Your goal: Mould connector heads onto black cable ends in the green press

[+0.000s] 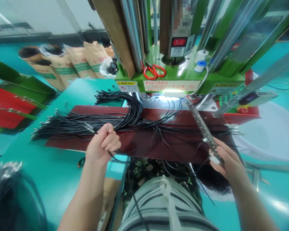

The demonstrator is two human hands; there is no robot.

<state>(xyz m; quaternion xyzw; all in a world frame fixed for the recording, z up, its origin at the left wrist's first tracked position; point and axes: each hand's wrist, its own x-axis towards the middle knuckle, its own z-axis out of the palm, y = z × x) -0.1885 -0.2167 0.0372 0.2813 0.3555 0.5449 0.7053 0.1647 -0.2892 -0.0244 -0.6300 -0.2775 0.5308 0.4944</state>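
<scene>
My left hand (104,141) is closed around a black cable (114,158) over the dark red board. A silvery connector end (88,127) sticks out past its thumb, and the rest of the cable trails down toward my lap. My right hand (225,158) grips the near end of a long, narrow metal bar (201,124) with small fittings along it. The bar slants up to the lit metal bed (154,101) of the green machine, and small white pieces show beside my fingers. Black cables (93,121) lie in a thick bundle across the board, left of centre.
The green machine (137,77) stands ahead with upright steel columns. Red-handled scissors (154,72) and a blue-and-white spool (200,65) rest on its ledge. Paper sacks (72,61) stand at back left. A white tub (272,134) is at right, and more cables (9,192) lie at lower left.
</scene>
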